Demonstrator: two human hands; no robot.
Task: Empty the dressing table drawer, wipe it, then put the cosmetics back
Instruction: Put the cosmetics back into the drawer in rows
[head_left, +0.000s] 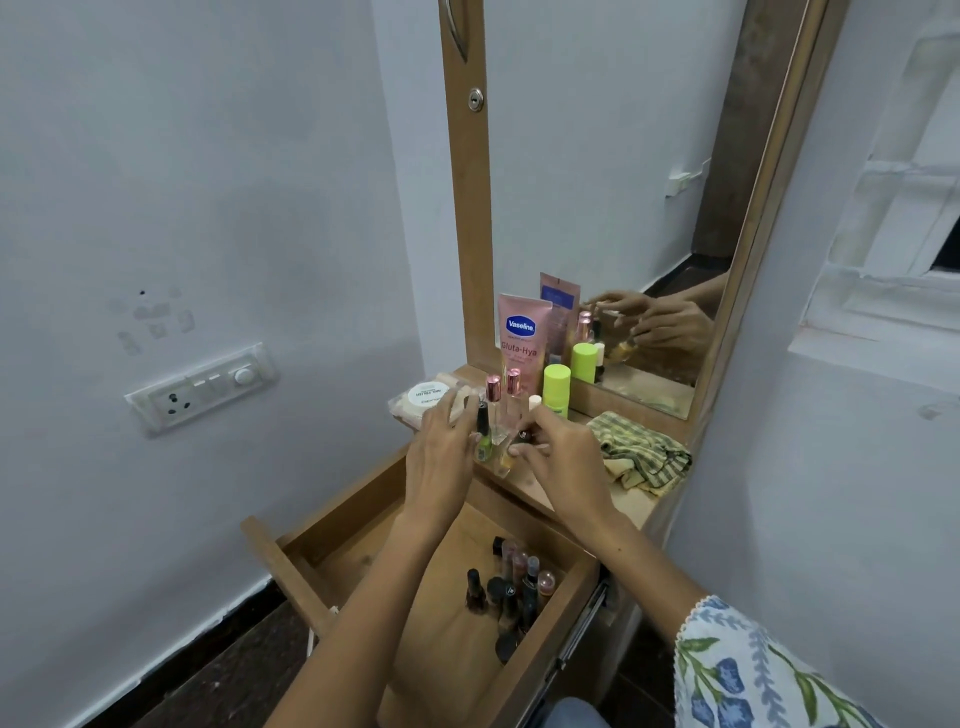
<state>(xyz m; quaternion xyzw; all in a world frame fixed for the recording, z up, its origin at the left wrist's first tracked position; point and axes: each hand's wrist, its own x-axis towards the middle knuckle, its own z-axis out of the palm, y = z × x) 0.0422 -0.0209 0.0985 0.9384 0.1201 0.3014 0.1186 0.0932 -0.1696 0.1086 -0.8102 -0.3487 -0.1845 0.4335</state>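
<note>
Head view. A narrow wooden dressing-table shelf (540, 491) stands below a tall framed mirror (613, 182), between pale blue-white walls; a switch panel (200, 388) is mounted on the left wall. The drawer (363, 525) below the shelf is pulled open, and a cluster of dark small bottles and tubes (511, 587) lies against its right side. On the shelf, a pink Vaseline tube (521, 338) and a lime-green container (556, 388) stand along the back edge, a white-lidded pack (427, 396) lies at the left end, and a striped cloth (644, 454) is crumpled at the right end. The left hand (441, 452) pinches a green nail-polish bottle (483, 439) at the shelf's front edge. The right hand (558, 452) curls its fingers round a small dark item (523, 436), too covered to identify. Two pink-capped glass bottles (503, 395) stand behind the hands; their bases are partly hidden.
</note>
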